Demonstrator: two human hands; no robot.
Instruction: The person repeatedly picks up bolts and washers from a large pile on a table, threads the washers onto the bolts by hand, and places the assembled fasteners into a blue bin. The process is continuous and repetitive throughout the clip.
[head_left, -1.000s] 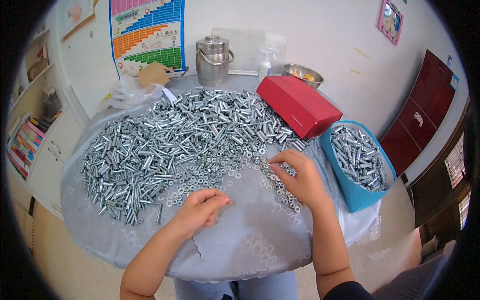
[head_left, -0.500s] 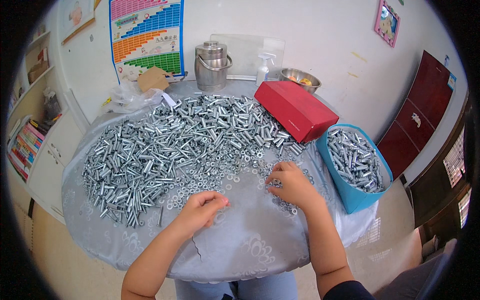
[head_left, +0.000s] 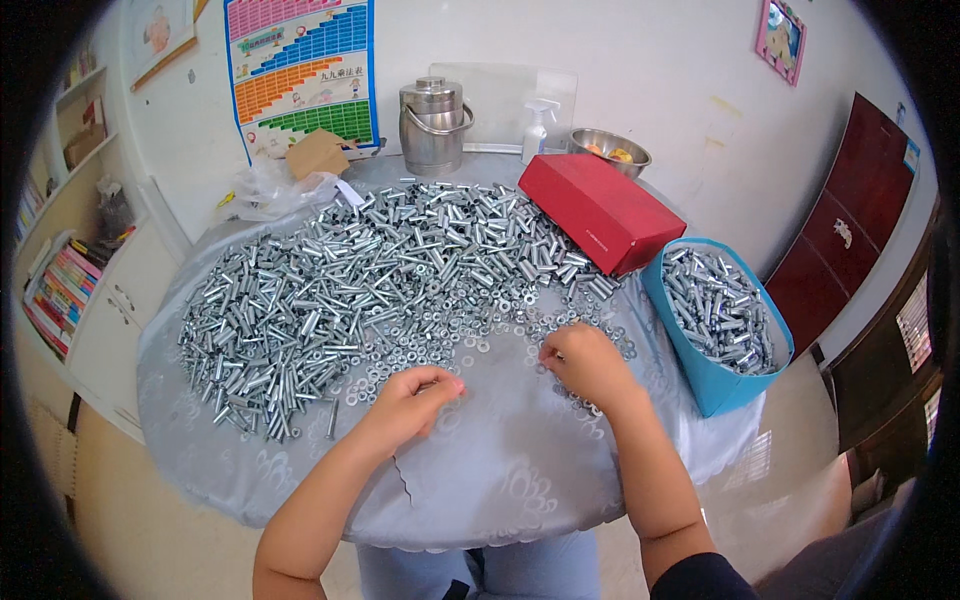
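My left hand (head_left: 412, 408) hovers over the front middle of the table, thumb and forefinger pressed together; what they hold, if anything, is hidden. My right hand (head_left: 588, 368) is lowered among loose metal washers (head_left: 612, 338) at the right, with its fingertips drawn together. Whatever sits between those fingertips is too small to make out. More washers and nuts (head_left: 410, 348) lie just beyond my left hand. Behind them spreads a wide heap of silvery bolts and metal sleeves (head_left: 290, 290). A single bolt (head_left: 332, 420) lies left of my left wrist.
A blue fabric bin (head_left: 715, 395) full of bolt assemblies stands at the right edge. By it, a red box (head_left: 600, 212) leans on the heap. Behind are a steel pot (head_left: 432, 135), a spray bottle (head_left: 535, 135), a metal bowl (head_left: 640, 160) and a plastic bag (head_left: 275, 195).
My right hand's fingers have closed together at the washers. My left hand keeps its pinch in nearly the same place. The whole view has shifted slightly.
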